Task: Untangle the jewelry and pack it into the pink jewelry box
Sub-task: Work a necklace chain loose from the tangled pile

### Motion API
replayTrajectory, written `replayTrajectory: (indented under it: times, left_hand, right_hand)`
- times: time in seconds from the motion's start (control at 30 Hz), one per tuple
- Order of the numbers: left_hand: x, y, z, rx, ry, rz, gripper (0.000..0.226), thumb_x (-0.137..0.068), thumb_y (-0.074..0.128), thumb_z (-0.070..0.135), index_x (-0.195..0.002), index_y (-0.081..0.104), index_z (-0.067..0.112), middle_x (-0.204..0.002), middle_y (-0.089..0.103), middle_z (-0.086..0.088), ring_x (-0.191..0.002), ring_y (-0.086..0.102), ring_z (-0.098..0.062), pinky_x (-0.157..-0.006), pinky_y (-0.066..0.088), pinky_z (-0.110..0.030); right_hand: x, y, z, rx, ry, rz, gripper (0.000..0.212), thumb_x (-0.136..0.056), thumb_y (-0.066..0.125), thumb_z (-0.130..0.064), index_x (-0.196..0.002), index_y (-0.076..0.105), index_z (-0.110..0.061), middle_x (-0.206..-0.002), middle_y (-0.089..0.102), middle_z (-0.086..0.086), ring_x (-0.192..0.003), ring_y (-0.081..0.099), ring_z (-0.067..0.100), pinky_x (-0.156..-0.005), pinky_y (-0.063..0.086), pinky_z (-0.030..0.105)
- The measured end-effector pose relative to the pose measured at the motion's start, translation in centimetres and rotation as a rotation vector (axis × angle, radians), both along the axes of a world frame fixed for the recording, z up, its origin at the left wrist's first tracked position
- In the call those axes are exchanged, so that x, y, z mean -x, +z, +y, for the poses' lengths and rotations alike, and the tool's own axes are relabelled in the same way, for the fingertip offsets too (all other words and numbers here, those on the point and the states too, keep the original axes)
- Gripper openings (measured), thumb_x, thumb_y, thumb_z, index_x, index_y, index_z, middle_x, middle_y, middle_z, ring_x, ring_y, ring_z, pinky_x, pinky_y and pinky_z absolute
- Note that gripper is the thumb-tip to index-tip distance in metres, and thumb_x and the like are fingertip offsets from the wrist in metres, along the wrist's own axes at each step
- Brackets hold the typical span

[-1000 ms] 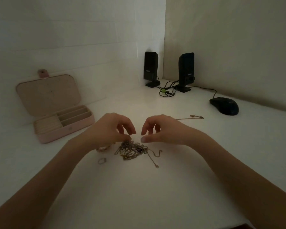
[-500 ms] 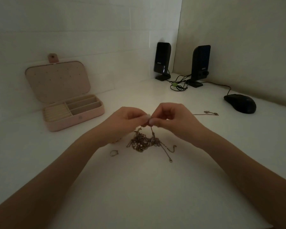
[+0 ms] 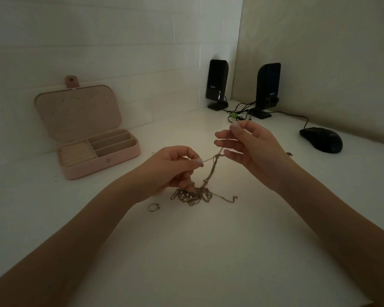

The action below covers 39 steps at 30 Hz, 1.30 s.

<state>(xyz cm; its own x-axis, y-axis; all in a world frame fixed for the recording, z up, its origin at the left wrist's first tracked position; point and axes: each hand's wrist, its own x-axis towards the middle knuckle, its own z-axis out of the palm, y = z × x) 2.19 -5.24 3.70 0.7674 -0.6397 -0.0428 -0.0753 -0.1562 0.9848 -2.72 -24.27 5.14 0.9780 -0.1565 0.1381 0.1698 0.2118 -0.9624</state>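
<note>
Untangling step. My left hand (image 3: 173, 167) and right hand (image 3: 251, 145) each pinched one chain strand (image 3: 213, 167), lifted from the jewelry tangle (image 3: 192, 196) mid-bench. Pink jewelry box (image 3: 98, 149) lay open near the left edge, empty. Next: gently tease the strand free.

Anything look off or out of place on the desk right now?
One piece: a thin gold chain lies apart near the black computer mouse, mostly hidden behind the right hand, away from the tangled pile of gold chains. Nothing looks spilled or damaged.
</note>
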Motion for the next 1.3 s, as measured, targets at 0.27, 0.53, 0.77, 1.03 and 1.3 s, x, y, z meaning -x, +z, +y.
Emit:
replayTrajectory:
  times: [0.27,0.53,0.77,1.03,1.3]
  left_hand:
    - [-0.3,1.1,1.3,-0.181,-0.227,-0.225,0.014,-0.072,0.064,0.015,-0.06,0.063,0.022,-0.058,0.05,0.0,-0.054,0.044,-0.009,-0.055,0.042,-0.017]
    - [0.0,0.3,0.0,-0.184,0.023,-0.37,0.018,-0.082,0.072,0.034,-0.093,0.067,0.02,-0.099,0.072,0.0,-0.097,0.066,-0.018,-0.093,0.052,-0.041]
    - [1.5,-0.5,-1.9,-0.081,-0.071,-0.333,0.014,-0.095,0.056,0.017,-0.095,0.07,0.014,-0.09,0.075,0.0,-0.087,0.07,-0.008,-0.08,0.051,-0.013]
    - [0.5,-1.1,-1.0,-0.076,-0.039,-0.243,0.029,-0.099,0.046,0.024,-0.088,0.072,0.017,-0.058,0.052,0.006,-0.056,0.05,-0.008,-0.07,0.054,-0.025]
    - [-0.8,-0.3,0.2,0.048,0.168,-0.264,0.034,-0.102,0.041,0.022,-0.087,0.07,0.011,-0.055,0.051,0.002,-0.044,0.036,-0.005,-0.044,0.032,-0.016]
  right_hand:
    - [0.2,0.8,-1.1,0.025,-0.116,-0.04,0.015,-0.099,0.049,-0.019,-0.102,0.059,-0.009,-0.087,0.069,0.001,-0.078,0.069,0.01,-0.064,0.053,0.021]
    - [0.7,0.9,0.2,0.083,0.017,-0.105,0.006,-0.092,0.056,-0.01,-0.092,0.06,-0.006,-0.078,0.066,0.003,-0.073,0.067,0.011,-0.065,0.055,0.02]
    - [0.9,1.2,1.0,-0.063,0.148,-0.139,0.014,-0.091,0.051,-0.02,-0.095,0.057,-0.008,-0.086,0.07,0.002,-0.078,0.069,0.012,-0.065,0.055,0.021]
    - [0.1,1.6,-2.9,-0.06,-0.139,-0.06,0.016,-0.102,0.042,-0.019,-0.086,0.044,-0.014,-0.06,0.04,-0.004,-0.05,0.028,0.008,-0.047,0.02,0.022]
    - [-0.2,-0.2,-2.7,1.155,-0.049,-0.001,0.025,-0.094,0.049,-0.034,-0.087,0.072,-0.037,-0.083,0.069,-0.004,-0.078,0.064,0.019,-0.078,0.051,0.039]
